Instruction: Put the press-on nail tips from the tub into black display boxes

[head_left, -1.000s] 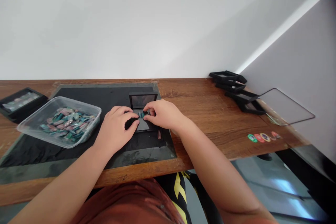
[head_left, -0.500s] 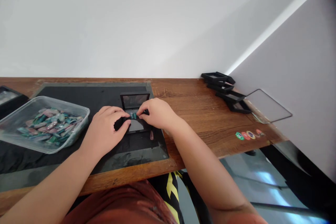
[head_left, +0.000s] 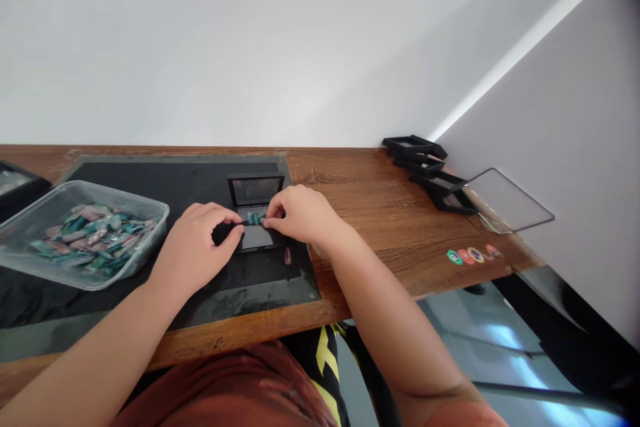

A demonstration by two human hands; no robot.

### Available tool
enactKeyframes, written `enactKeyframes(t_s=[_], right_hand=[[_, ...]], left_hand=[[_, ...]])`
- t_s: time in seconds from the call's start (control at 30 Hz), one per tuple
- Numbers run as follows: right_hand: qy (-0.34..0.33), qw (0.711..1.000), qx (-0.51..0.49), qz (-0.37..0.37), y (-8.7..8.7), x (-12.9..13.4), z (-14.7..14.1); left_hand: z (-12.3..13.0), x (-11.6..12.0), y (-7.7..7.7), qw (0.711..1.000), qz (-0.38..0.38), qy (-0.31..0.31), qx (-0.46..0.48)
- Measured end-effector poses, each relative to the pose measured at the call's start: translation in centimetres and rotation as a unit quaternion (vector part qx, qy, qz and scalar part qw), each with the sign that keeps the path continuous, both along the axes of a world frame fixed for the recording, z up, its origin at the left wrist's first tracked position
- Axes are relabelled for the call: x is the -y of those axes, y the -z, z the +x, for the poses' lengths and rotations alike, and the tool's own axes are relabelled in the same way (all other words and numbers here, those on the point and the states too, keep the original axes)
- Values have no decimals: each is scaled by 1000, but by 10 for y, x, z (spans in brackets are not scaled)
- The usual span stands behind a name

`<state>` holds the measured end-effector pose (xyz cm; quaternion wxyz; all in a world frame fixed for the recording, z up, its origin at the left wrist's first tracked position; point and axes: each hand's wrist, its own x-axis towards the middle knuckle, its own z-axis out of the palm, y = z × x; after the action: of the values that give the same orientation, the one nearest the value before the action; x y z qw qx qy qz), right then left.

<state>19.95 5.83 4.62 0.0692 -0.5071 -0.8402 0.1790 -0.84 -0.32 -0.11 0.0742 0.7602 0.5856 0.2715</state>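
A small black case (head_left: pixel 256 190) stands with its lid raised on the black mat. Small teal stones (head_left: pixel 253 218) lie across the middle of it, with a thin dark cord running out at both sides. On the left of the case my left hand (head_left: pixel 200 240) pinches the cord's end between thumb and forefinger. My right hand (head_left: pixel 297 213) pinches the other side of the cord, close beside the stones, its fingertips over the case. A pink drop-shaped stone (head_left: pixel 288 255) lies on the mat just below the case's right corner.
A clear plastic tub (head_left: pixel 164 213) of teal and pink stones stands left of my left hand. Black frames (head_left: pixel 425 167) are stacked by the wall at the right. Round colourful stickers (head_left: pixel 475 255) lie near the right edge. Another black case (head_left: pixel 20 190) sits far left.
My fingertips have moved slightly apart, and more of the cord and the teal stones shows between them. The view has shifted a little.
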Motion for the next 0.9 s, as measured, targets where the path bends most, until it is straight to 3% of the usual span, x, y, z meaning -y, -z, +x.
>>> enactKeyframes(t_s=[0.27, 0.63, 0.8, 0.9], right_hand=[[26, 999, 33, 17, 5, 2, -6], [9, 1000, 5, -18, -2, -2, 3], [5, 1000, -1, -7, 3, -2, -1], [-4, 1000, -9, -8, 3, -1, -1]], left_hand=[[0, 1, 0, 1000, 0, -2, 1], [1, 2, 1, 999, 0, -23, 26], [14, 24, -25, 998, -14, -63, 15], [-15, 46, -50, 997, -6, -82, 4]])
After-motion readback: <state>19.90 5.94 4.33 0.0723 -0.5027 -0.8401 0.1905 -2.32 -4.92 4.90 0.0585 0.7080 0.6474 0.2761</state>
